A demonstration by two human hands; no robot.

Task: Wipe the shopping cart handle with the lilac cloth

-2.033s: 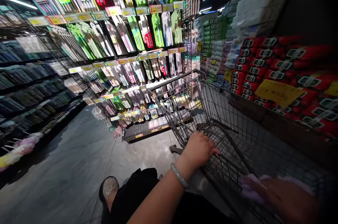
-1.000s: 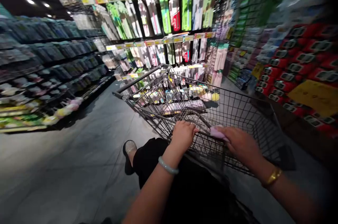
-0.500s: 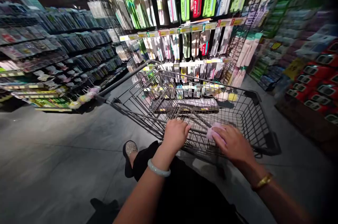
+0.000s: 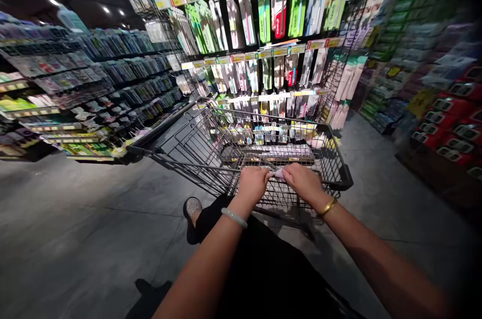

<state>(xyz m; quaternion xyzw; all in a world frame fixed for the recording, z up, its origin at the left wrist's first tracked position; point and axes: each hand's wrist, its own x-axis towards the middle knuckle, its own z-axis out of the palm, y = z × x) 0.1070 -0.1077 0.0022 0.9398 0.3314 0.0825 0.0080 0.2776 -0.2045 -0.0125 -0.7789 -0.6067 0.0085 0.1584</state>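
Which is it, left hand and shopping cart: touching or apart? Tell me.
Touching. The head view shows the left hand curled over the near side of the shopping cart.

Pink cloth [image 4: 279, 173] mostly hidden, perhaps under right hand [image 4: 303, 181]; red packs [image 4: 448, 121] blurred, cut by right edge.

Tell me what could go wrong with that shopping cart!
The cart looks close to the rack, so it might bump the hanging packets. It might also roll against the sparkly shoe, which is near its side. And the purple cloth pokes out from the right hand, so it could slip away.
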